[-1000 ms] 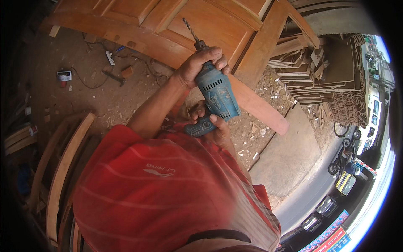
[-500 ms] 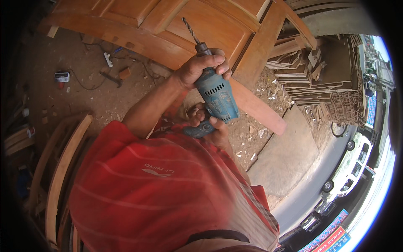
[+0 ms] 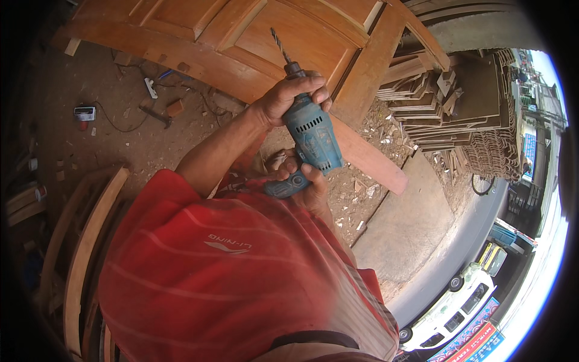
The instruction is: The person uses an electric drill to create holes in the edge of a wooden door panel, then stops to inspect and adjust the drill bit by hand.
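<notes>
A blue-green power drill (image 3: 315, 137) is held up in front of my chest, its long twist bit (image 3: 280, 45) pointing up and away. My left hand (image 3: 294, 98) wraps around its front end, just behind the chuck (image 3: 294, 69). Lower down, my right hand (image 3: 309, 182) grips the drill's handle (image 3: 283, 187), with fingers on both sides of it. Beyond the bit lies a brown panelled wooden door (image 3: 295, 39). A flat wooden board (image 3: 371, 158) passes behind the drill.
On the dirt floor at left lie a hammer (image 3: 155, 116), a wood block (image 3: 175, 108) and a cable. Curved wooden pieces (image 3: 90, 241) stand at lower left. Stacked wood panels (image 3: 446, 114) are at right, beside a flat sheet (image 3: 407, 220). A white van (image 3: 449, 311) is on the road.
The white van has moved down along the road, and a yellow vehicle has come into view behind it. Both hands keep their hold on the drill, which has barely shifted.
</notes>
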### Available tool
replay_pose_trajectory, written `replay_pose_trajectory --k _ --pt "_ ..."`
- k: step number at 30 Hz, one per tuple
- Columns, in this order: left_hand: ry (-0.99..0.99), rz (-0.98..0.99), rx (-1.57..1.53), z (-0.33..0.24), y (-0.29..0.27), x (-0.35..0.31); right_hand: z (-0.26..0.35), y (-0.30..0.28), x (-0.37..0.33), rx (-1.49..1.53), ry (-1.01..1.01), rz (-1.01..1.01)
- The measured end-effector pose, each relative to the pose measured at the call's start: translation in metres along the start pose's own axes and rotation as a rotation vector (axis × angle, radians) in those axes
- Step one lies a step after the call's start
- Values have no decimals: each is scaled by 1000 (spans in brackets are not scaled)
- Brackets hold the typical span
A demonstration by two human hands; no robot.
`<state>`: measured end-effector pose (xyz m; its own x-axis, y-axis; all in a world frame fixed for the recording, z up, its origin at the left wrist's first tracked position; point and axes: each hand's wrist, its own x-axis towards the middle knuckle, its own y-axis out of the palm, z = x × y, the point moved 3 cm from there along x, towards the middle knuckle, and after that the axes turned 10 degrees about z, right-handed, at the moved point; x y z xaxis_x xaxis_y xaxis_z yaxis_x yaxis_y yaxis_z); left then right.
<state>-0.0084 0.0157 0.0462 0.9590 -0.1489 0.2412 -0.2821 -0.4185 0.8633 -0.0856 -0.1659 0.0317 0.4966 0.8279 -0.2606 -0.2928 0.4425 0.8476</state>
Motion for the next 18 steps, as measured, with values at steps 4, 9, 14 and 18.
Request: replay_pose_trajectory --k 4,9,14,18 --pt "0 -28 52 -3 6 1 1 -1 1 7 -3 -6" --pt "-24 -10 66 1 2 2 1 -6 4 -4 31 34" --pt "34 -60 34 10 -9 -2 -1 -14 3 10 25 26" --pt "143 -292 -52 20 10 -14 6 -6 -2 -140 64 76"
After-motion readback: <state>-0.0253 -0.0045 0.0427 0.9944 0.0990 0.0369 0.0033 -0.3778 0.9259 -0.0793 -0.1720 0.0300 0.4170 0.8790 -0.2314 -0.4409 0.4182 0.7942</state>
